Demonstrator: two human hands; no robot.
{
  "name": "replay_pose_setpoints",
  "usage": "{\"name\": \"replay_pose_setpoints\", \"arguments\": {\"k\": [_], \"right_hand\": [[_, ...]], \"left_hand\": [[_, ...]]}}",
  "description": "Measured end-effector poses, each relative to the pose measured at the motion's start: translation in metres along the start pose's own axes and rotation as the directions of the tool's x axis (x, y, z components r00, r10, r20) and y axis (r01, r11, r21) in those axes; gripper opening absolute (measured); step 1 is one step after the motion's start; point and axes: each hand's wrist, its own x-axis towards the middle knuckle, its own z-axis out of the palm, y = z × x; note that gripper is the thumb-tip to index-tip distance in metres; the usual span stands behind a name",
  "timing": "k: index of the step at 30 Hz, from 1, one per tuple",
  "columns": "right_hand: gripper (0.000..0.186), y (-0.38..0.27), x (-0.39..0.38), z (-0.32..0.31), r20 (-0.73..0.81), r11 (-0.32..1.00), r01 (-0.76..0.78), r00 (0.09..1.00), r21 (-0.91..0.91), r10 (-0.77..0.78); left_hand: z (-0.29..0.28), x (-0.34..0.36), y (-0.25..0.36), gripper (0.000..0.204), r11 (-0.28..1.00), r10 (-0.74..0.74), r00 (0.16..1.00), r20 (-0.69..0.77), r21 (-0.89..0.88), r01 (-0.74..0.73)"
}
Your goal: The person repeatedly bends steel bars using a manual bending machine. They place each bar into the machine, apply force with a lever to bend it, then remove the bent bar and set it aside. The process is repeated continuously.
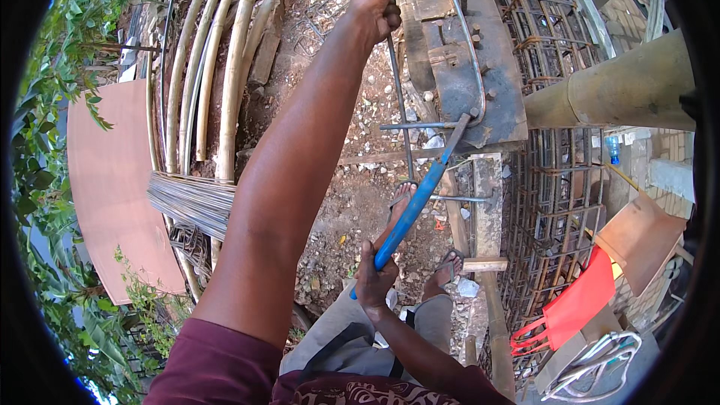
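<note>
My left hand [377,9], arm stretched out ahead, is closed around one end of a bent steel rod [466,26]. From there the rod curves over a dark metal plate [457,90] with upright pins and turns sharply near its close edge, its tail pointing left. Another straight length of rod [400,90] runs down from below my left hand; whether it is the same piece I cannot tell. My right hand [375,279] grips the blue handle of a rebar bending bar [414,208]. The bar's metal head meets the rod at the bend, beside a pin.
Long bamboo poles [244,52] and a bundle of thin steel rods [196,201] lie left, beside a brown sheet [112,187]. Tied rebar cages [551,202] run along the right. A thick bamboo post [630,84] juts in there, above a red bag [574,307]. Rubble covers the ground.
</note>
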Motion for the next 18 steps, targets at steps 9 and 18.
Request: {"name": "replay_pose_setpoints", "arguments": {"k": [9,18], "right_hand": [[0.043,-0.054,-0.031,-0.056,-0.017,0.940,0.049,0.998,-0.338,-0.058],[0.028,-0.116,-0.065,-0.111,-0.078,0.728,0.136,0.964,-0.672,-0.253]], "left_hand": [[0.000,0.006,0.009,0.033,0.986,-0.169,0.986,-0.010,-0.004,0.169],[-0.009,-0.061,0.089,0.026,0.904,-0.312,0.902,0.298,-0.199,0.378]]}}
